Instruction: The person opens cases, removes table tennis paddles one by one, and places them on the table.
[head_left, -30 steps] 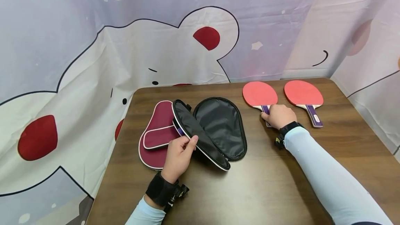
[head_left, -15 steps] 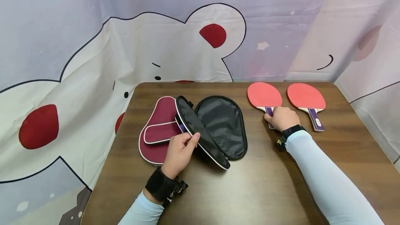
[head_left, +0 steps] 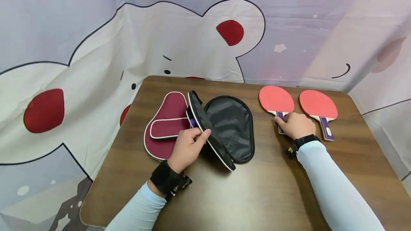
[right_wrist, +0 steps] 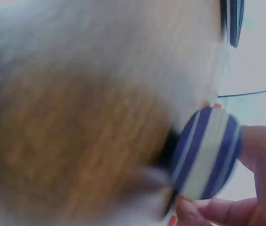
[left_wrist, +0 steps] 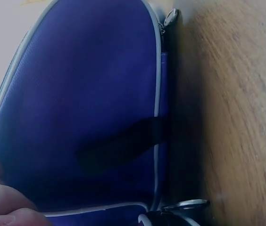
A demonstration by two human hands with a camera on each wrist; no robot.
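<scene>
Two paddles and one case lie on one brown wood-grain table [head_left: 263, 188].

The case [head_left: 221, 126] sits left of centre. It is paddle-shaped fabric with white piping, maroon outside, black lining inside, unzipped and lying open. The left hand [head_left: 187, 145] pinches the piped edge of the raised flap between thumb and curled fingers [left_wrist: 1, 207]. A metal zip pull shows in the left wrist view.

The near paddle [head_left: 277, 103] and the far-right paddle [head_left: 318, 107] lie side by side at the far right, apart. Each has a round, flat red rubber face and a purple-striped wooden handle. The right hand [head_left: 297, 124] grips the near paddle's handle with fingers curled round it.

A cartoon-printed cloth backdrop [head_left: 128, 38] hangs behind.
</scene>
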